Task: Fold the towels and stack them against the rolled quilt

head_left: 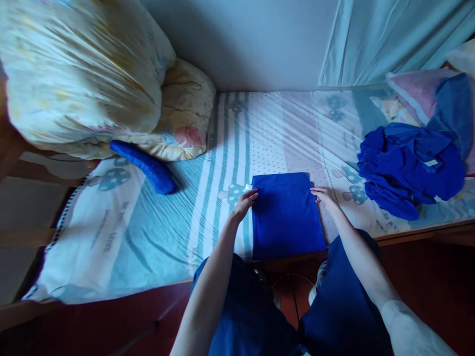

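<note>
A blue cloth (287, 217), folded into a flat near-square, lies on the bed's front edge before my knees. A small white tag (248, 187) sticks out at its upper left side. Just below that tag, my left hand (246, 202) has its fingers closed on the cloth's left edge. Opposite it, my right hand (323, 197) pinches the right edge near the upper corner. The undersides of the fingers are hidden.
A rolled blue cloth (144, 167) lies to the left, beside big patterned bedding bundles (89, 69). On the right is a crumpled blue clothing pile (408, 165) near a pink pillow (419, 89). The patterned bed sheet (156, 227) meets a wall and a pale curtain (386, 39).
</note>
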The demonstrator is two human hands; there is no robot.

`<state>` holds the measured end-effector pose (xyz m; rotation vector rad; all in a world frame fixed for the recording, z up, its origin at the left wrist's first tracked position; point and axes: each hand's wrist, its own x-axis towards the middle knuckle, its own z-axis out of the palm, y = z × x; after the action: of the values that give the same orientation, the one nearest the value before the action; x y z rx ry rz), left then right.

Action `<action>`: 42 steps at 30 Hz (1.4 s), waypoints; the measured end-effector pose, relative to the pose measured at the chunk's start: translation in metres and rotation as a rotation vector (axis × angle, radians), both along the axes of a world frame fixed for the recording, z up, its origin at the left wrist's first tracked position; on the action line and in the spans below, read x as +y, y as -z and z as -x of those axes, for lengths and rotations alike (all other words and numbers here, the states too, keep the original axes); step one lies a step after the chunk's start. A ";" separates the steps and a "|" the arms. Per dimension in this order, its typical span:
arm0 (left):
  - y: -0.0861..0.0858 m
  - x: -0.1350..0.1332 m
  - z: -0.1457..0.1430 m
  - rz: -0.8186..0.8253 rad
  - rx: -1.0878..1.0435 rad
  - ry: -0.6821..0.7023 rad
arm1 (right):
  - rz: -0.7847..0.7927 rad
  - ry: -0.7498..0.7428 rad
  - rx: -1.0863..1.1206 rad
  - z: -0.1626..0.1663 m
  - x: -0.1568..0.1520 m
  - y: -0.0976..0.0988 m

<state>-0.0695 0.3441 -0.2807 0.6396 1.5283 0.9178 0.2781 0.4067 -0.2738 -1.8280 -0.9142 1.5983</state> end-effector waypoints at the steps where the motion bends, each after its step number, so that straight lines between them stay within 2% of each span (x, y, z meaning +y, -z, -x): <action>1: 0.001 0.004 0.001 -0.001 -0.006 -0.009 | -0.018 0.003 0.007 0.001 0.004 0.001; 8: 0.005 0.021 0.006 -0.017 -0.027 -0.057 | -0.068 -0.004 0.012 0.003 0.031 0.004; 14: 0.005 0.029 0.013 -0.075 -0.011 -0.088 | -0.059 -0.032 0.023 0.006 0.038 -0.001; 19: 0.009 0.035 0.015 -0.116 0.098 -0.091 | -0.056 -0.056 0.018 0.007 0.041 -0.002; 24: 0.012 0.045 0.020 -0.177 0.163 -0.182 | -0.071 -0.076 0.016 0.008 0.046 -0.003; 31: 0.020 0.060 0.023 -0.114 0.282 -0.242 | -0.101 -0.108 0.016 0.013 0.052 -0.007; 36: 0.021 0.068 0.022 -0.052 0.388 -0.254 | -0.104 -0.104 0.011 0.018 0.059 -0.001; 42: 0.024 0.075 0.019 -0.105 0.509 -0.247 | -0.118 -0.108 -0.056 0.019 0.068 0.012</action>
<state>-0.0889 0.4195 -0.3050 0.8146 2.0563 1.0800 0.2589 0.4744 -0.2859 -1.7753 -1.1259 1.5289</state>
